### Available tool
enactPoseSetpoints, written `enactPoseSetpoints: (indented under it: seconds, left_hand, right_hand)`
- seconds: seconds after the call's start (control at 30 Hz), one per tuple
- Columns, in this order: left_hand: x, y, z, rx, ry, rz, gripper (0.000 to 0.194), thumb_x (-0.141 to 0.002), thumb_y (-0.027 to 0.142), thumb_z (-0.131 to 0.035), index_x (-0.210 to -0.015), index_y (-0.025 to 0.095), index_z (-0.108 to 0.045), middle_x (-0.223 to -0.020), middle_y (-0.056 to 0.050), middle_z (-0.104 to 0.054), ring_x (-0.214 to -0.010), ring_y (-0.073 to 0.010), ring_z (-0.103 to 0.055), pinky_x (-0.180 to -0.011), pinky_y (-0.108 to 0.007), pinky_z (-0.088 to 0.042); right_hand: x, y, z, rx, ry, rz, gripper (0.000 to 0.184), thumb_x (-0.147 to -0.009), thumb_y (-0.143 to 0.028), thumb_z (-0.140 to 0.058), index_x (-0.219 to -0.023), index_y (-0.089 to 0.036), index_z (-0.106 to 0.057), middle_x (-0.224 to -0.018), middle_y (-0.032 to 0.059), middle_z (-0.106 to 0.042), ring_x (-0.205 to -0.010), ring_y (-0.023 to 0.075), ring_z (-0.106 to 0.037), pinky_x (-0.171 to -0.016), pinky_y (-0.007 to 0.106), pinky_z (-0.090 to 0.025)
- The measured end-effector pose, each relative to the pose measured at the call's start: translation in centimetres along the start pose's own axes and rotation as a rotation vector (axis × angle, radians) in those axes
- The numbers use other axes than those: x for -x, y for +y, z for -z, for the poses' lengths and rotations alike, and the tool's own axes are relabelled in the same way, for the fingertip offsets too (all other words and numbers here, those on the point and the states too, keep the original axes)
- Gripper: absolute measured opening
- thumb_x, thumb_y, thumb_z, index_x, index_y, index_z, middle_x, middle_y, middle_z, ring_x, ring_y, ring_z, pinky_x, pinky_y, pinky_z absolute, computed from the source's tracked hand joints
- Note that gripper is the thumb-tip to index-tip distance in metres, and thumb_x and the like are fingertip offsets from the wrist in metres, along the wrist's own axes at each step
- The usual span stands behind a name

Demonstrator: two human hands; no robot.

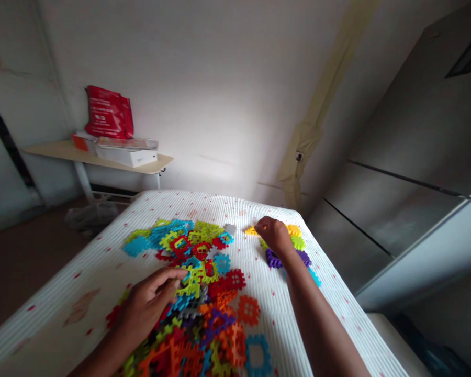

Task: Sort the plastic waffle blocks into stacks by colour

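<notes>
My left hand (151, 297) reaches over a heap of colourful plastic interlocking gear-edged tiles. Its thumb and fingertips are closed at the edge of a lime-green tile (191, 283). My right hand (273, 234) is farther out on the right, its fingers curled down. A yellow tile (251, 230) sticks out at its fingertips; the exact grip is hidden by the hand. Beneath and around the right wrist are purple tiles (273, 258), a light-green tile (298, 242) and another yellow tile (294, 230), grouped apart from the heap.
The heap also has red tiles (235, 279), orange tiles (248, 310) and blue tiles (258, 356). Everything lies on a white ribbed bed cover (58, 293). Behind stand a small table (58, 150) with a red bag (108, 112) and a white box (127, 155). A grey cabinet (400, 157) rises at right.
</notes>
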State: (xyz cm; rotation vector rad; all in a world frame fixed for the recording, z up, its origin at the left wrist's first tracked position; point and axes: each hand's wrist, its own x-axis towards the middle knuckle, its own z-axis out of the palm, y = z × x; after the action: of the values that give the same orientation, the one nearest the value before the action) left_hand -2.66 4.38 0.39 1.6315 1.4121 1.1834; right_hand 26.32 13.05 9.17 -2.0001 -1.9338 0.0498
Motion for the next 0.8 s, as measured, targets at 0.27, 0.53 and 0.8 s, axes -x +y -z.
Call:
enactPoseSetpoints:
  seconds: [0.27,0.53,0.8]
  left_hand:
    - [0.4,1.2,-0.2,0.298,0.056,0.149,0.047,-0.076,0.048,-0.057,-0.113,0.021,-0.046,-0.091,-0.006,-0.066,-0.084,-0.0227,-0.067,-0.059,-0.031,-0.058]
    - [0.4,0.6,-0.2,0.246,0.049,0.092,0.036,-0.075,0.043,-0.061,-0.102,0.02,-0.057,-0.093,-0.005,-0.069,-0.085,-0.0207,-0.066,-0.072,-0.029,-0.053]
    - [0.4,1.0,0.5,0.403,-0.015,0.182,0.033,-0.068,0.038,-0.07,-0.095,0.021,-0.064,-0.089,-0.003,-0.071,-0.088,-0.0211,-0.066,-0.075,-0.027,-0.051]
  right_hand:
    - [7.7,-7.9,-3.5,-0.519,-0.223,0.53,0.044,-0.071,-0.024,-0.069,-0.114,-0.023,-0.06,-0.104,0.0046,-0.066,-0.076,0.0155,-0.061,-0.066,0.024,-0.046]
    - [9.2,-9.4,-6.2,-0.674,-0.102,0.528,0.023,-0.075,-0.009,-0.056,-0.093,-0.021,-0.061,-0.079,-0.0012,-0.063,-0.066,0.0106,-0.057,-0.061,0.018,-0.042]
    - [9.3,-8.3,-6.5,-0.672,0.058,0.649,0.013,-0.081,-0.012,-0.048,-0.085,-0.021,-0.056,-0.084,0.0025,-0.062,-0.08,0.0133,-0.059,-0.071,0.023,-0.047]
